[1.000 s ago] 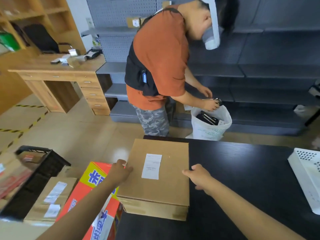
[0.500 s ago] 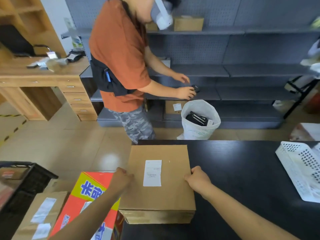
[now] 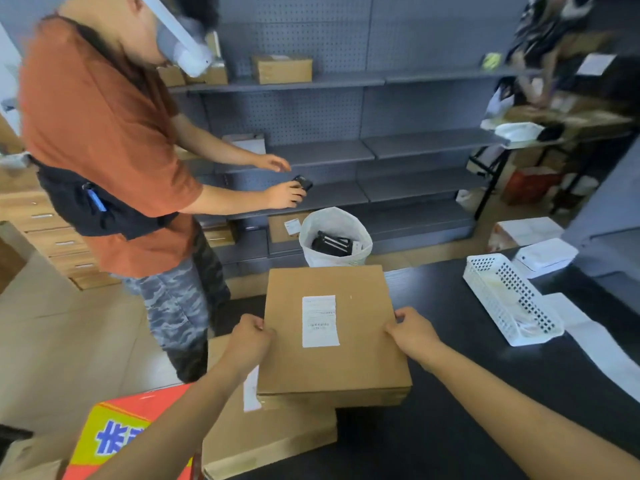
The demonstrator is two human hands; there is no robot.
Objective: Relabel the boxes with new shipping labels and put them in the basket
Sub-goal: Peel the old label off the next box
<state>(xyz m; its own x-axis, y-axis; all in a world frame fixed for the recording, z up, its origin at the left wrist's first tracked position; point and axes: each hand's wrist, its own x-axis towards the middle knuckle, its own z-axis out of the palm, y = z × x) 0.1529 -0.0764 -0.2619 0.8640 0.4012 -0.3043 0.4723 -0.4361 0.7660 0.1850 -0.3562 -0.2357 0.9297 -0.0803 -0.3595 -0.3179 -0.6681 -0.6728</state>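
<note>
Both hands grip one cardboard box (image 3: 332, 362) at the tabletop's (image 3: 485, 403) left edge: left hand (image 3: 250, 337) and right hand (image 3: 414, 332) clamp opposite sides. Label (image 3: 320, 321) print is illegible; fingertips are hidden beneath.

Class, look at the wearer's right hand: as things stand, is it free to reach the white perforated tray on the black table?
Probably not at once: the right hand grips the cardboard box by its right edge. Once it lets go, the way looks open, since only bare black table lies between it and the white tray.
</note>
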